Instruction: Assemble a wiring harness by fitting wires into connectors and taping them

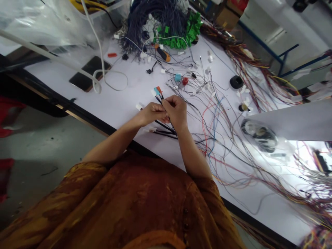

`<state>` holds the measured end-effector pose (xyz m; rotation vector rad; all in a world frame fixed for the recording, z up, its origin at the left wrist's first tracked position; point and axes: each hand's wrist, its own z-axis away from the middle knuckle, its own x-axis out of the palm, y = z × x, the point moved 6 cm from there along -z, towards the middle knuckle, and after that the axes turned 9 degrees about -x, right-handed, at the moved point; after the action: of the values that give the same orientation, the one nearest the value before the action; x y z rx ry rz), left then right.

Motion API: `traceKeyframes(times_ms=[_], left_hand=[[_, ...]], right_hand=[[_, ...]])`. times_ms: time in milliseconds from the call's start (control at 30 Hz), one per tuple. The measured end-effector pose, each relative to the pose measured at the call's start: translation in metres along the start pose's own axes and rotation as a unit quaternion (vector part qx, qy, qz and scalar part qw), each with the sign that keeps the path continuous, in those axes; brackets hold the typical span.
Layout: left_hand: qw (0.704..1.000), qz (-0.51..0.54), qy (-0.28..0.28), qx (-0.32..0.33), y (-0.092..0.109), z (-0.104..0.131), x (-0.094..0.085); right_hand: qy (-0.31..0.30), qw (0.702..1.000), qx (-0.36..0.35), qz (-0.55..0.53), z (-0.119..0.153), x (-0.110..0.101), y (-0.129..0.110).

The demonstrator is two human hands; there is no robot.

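One pale table (116, 100) spans the view, with a big bundle of dark cables (160, 8) at its far side. Nearer, the left hand (151, 114) and right hand (177, 112) meet, fingers pinched around thin black cables (173, 128) (above the table's near part). Beyond the fingertips poke a blue connector (157, 91) and an orange connector (159, 89), side by side.

Single head-worn view, facing forward and down over worktable (116, 103), hands within reach.
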<state>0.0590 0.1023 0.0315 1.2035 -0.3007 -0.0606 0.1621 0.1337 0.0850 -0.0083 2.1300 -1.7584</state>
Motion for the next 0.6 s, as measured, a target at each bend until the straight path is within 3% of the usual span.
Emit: traceKeyframes(times_ms=[367, 600], left_hand=[[0.997, -0.058, 0.041, 0.037, 0.008, 0.003, 0.004], [0.995, -0.080, 0.016, 0.050, 0.011, 0.008, 0.006]], right_hand=[[0.051, 0.995, -0.081, 0.036, 0.005, -0.001, -0.003], [-0.078, 0.997, -0.015, -0.025, -0.008, 0.003, 0.002]])
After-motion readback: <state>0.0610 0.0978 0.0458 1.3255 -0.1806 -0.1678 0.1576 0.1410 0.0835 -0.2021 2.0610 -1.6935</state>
